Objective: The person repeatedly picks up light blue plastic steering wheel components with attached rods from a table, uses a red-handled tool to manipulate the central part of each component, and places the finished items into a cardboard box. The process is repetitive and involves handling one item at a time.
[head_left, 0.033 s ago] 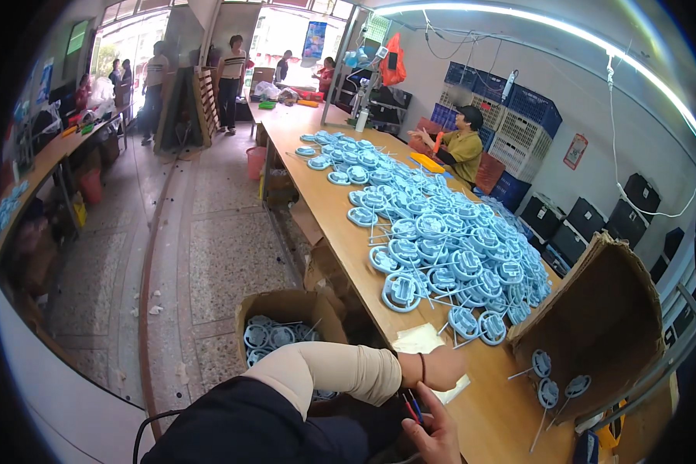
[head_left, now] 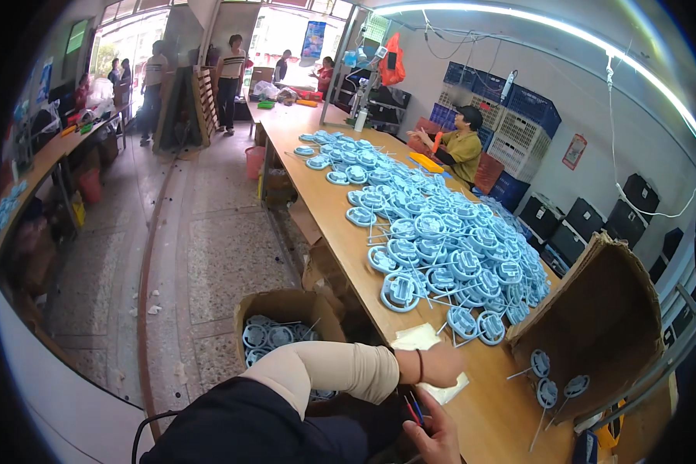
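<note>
My left hand [head_left: 439, 365], at the end of a beige sleeve, lies curled over a pale yellow sheet [head_left: 419, 338] near the table's front edge. Its fingers fold out of sight, so anything inside them is hidden. Just below, by the left wrist, my right hand [head_left: 435, 437] closes around a slim tool with red and blue parts [head_left: 413, 410]; much of it is covered. A large heap of light-blue round plastic pieces with thin stems [head_left: 441, 240] spreads over the table beyond my hands.
On the right, an open cardboard box [head_left: 595, 325] lies on its side with a few blue pieces at its mouth. Another carton [head_left: 317, 308] below the table edge holds more pieces. A co-worker [head_left: 464, 151] is across the wooden table [head_left: 340, 255]; crates [head_left: 518, 131] are stacked behind.
</note>
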The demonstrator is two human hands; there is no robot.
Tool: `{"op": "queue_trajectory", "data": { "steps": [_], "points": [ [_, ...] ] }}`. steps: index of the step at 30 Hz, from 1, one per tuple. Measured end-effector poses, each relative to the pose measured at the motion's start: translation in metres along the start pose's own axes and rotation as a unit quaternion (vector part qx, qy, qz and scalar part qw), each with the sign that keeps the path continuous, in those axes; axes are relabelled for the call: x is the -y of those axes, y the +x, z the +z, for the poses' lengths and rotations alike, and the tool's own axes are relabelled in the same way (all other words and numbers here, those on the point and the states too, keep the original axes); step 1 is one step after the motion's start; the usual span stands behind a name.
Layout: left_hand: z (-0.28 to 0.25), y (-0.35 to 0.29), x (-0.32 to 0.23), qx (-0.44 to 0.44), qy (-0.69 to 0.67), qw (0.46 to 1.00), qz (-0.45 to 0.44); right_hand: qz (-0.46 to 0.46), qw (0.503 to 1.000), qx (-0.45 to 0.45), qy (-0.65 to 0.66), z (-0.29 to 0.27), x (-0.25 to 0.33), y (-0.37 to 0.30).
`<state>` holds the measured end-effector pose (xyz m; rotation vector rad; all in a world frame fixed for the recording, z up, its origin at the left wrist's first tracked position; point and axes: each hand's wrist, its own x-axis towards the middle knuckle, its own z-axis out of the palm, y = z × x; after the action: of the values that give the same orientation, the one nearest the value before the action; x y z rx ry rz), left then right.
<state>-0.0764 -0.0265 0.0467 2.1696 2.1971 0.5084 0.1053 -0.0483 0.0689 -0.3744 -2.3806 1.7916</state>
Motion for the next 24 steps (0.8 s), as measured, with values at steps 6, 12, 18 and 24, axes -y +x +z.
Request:
{"op": "queue_trajectory", "data": {
  "steps": [6, 12, 18, 24],
  "points": [
    [0.004, -0.01, 0.033, 0.011, -0.012, 0.999, 0.035, -0.025, 0.986, -0.119, 0.115, -0.03, -0.033, -0.032],
    [0.029, -0.016, 0.065, 0.0, -0.079, 0.993, 0.086, 0.03, 0.945, -0.279, 0.168, -0.086, -0.101, -0.07],
    [0.026, 0.061, 0.035, 0.046, -0.037, 0.987, 0.147, -0.001, 0.866, -0.426, 0.263, -0.119, -0.126, -0.115],
    [0.075, 0.206, -0.032, 0.05, -0.079, 0.957, 0.273, -0.03, 0.823, -0.479, 0.305, -0.144, -0.16, -0.147]
  ]
}}
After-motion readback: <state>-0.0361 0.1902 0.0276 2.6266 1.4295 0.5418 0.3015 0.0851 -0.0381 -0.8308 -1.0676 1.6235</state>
